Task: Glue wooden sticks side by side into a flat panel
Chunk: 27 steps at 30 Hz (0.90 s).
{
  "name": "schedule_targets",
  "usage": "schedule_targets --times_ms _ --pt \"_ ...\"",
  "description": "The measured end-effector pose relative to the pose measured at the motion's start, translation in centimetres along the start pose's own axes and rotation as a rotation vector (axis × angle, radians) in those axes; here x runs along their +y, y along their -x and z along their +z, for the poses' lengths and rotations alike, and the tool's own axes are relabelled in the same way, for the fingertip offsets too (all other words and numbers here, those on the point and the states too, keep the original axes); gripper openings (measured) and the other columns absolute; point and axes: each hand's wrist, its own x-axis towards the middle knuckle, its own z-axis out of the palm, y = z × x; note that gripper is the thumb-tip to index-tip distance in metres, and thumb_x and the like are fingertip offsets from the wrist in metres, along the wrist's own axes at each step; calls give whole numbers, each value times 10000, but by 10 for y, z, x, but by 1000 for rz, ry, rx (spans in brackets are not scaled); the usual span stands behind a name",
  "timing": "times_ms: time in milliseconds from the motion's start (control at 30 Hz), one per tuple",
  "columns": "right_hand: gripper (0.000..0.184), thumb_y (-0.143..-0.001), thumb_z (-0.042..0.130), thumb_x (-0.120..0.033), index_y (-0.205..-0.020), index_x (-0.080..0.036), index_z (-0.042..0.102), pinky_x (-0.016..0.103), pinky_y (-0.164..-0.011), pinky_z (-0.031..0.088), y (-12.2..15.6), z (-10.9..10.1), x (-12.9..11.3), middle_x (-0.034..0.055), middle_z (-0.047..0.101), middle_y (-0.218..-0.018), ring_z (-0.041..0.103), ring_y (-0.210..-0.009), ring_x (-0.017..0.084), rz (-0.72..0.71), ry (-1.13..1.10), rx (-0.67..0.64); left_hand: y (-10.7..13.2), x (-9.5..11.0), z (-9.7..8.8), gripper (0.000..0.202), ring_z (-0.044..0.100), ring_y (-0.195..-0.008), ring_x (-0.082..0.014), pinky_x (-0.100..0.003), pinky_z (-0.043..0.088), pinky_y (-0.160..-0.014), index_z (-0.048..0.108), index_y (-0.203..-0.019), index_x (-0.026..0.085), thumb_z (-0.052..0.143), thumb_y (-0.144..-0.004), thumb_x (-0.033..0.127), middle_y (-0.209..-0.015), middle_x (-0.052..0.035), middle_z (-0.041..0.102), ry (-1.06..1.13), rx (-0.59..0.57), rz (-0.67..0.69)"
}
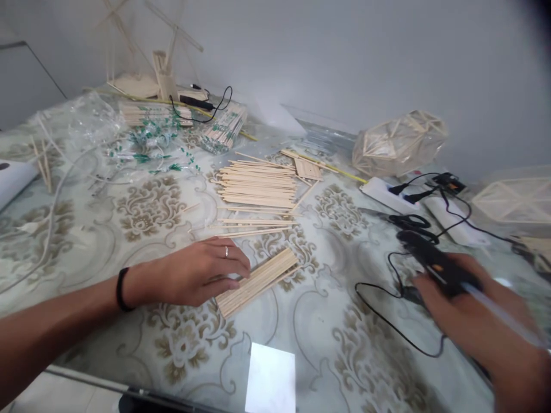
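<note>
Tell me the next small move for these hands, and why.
Probably bring the glue gun over the flat row of sticks: the right hand grips the gun off to the side, while the left hand rests at the row.

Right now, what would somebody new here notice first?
Probably the pile of pale wooden sticks, near the picture's middle. Next, the black glue gun in the right hand, far right. Nearer the front, the left hand lies against a flat, pale panel of wooden sticks.

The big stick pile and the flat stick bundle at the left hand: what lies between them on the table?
In the head view, a few separate sticks lie between the big stick pile and the flat stick bundle, with patterned tabletop showing.
</note>
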Motion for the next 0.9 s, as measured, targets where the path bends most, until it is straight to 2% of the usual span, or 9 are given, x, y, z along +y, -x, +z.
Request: schedule_targets --times_ms 67,133,200,233,267,367,500,633,900 --pt "161 -875 623 -476 -814 -327 638 426 -561 562 5 -7 -4 95 776 -695 737 -593 316 10 -55 -67 0 -1 5 262 684 -1201 -243 -433 517 -1125 692 -1277 177 537 -1068 151 -1285 -121 778 13 -3 12" --pt "292 -870 637 -574 -726 -321 664 424 -712 612 14 -11 -22 85 818 -861 785 -756 301 -64 -143 -184 1 -3 7 296 669 -1231 -264 -463 511 -1145 681 -1322 183 589 -1043 159 -1327 -124 770 22 -12 0" --pt "383 -859 636 -663 -705 -312 652 390 -655 600 26 -12 -51 46 768 -796 758 -728 276 -166 -239 -269 1 -4 7 332 657 -1251 -280 -484 502 -1164 674 -1347 187 652 -1016 192 -1353 -125 763 25 -27 -9" --pt "338 -916 635 -618 -792 -305 670 364 -602 578 31 -12 -69 35 741 -790 733 -712 258 -330 -373 -470 1 -4 7 346 654 -1256 -282 -487 497 -1171 672 -1353 185 672 -1007 205 -1363 -126 760 26 -31 -8" --pt "283 -956 642 -562 -859 -299 683 343 -624 578 36 -11 -86 26 737 -830 727 -744 240 -463 -503 -586 1 -4 7 353 653 -1260 -281 -486 493 -1175 671 -1354 179 681 -1002 212 -1372 -128 757 27 -35 -6" --pt "173 -998 677 -382 -869 -272 642 290 -652 556 46 -6 -126 7 710 -899 703 -788 190 -643 -699 -694 0 -4 8 350 654 -1267 -273 -476 486 -1178 674 -1338 164 684 -992 208 -1402 -132 743 36 -31 -8" --pt "251 -984 686 -238 -787 -252 530 267 -576 472 55 5 -141 -40 588 -754 605 -657 144 -655 -771 -727 -1 -2 9 335 654 -1271 -269 -480 465 -1200 677 -1315 187 666 -980 180 -1420 -107 740 20 -35 -25" --pt "208 -924 694 -167 -850 -264 525 285 -585 478 63 13 -139 -23 623 -812 621 -722 172 -681 -799 -707 -4 1 9 338 640 -1279 -268 -461 471 -1195 682 -1307 216 660 -974 165 -1417 -71 745 12 -62 -59" --pt "209 -915 689 -179 -893 -292 514 373 -662 533 71 25 -133 6 611 -835 622 -788 241 -700 -733 -716 -7 1 10 316 677 -1264 -270 -453 486 -1196 713 -1256 241 658 -962 139 -1418 -48 749 40 -58 -75"
